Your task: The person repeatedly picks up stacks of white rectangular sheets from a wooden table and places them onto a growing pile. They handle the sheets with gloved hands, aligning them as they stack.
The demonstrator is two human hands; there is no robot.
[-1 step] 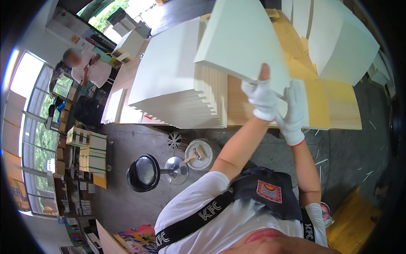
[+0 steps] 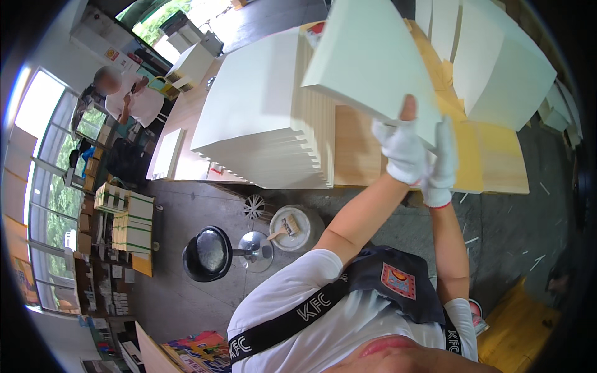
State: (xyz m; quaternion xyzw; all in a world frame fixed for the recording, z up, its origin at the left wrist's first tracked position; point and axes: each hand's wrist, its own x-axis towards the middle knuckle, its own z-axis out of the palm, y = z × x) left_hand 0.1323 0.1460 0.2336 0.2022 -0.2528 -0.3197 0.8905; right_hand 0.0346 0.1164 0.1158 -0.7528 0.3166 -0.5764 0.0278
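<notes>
Both my hands wear white gloves and hold up a thick white panel (image 2: 373, 56) above the table. My left hand (image 2: 401, 149) grips the near edge, its bare thumb sticking up against the panel face; the other fingers are partly hidden. Close beside it, my right hand (image 2: 443, 165) presses against the near right corner with its fingers stretched along the edge. To the left of the panel stands a tall stack of white boards (image 2: 249, 87), its layers stepped at the near side. Yellow-brown sheets (image 2: 467, 146) lie on the table right of my hands.
More white boards (image 2: 504, 68) lean in curved stacks at the far right. Below the wooden table (image 2: 357, 149) are a black stool (image 2: 208, 253) and a white drum (image 2: 305, 239) with a brush (image 2: 285, 229) on it. Another person (image 2: 134, 102) stands at the far left.
The white panel and both my hands have shifted a little to the right. A small red item now shows behind the board stack.
</notes>
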